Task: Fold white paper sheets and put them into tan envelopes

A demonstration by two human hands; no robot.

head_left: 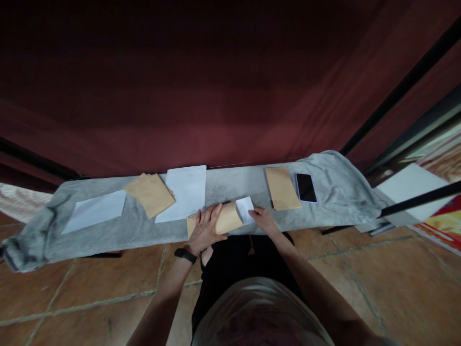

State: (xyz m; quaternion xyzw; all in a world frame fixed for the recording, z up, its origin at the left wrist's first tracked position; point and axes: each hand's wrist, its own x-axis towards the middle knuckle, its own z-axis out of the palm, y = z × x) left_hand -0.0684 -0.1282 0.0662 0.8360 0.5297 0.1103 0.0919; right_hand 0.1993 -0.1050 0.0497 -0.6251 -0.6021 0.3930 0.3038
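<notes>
A brown paper envelope [228,218] lies at the front edge of the cloth-covered bench, its open end facing right. My left hand [206,228] presses on its left part with the fingers spread. From the envelope's right end a folded white paper [245,210] sticks out, its left part hidden inside. My right hand [262,218] pinches the paper's outer edge between thumb and fingers.
Grey cloth [230,185] covers the narrow bench. Loose brown envelopes [151,192] overlap white sheets [187,187]; another white sheet [95,210] lies far left. An envelope stack [283,188] and a phone [306,187] sit right. A dark red curtain [223,96] hangs behind.
</notes>
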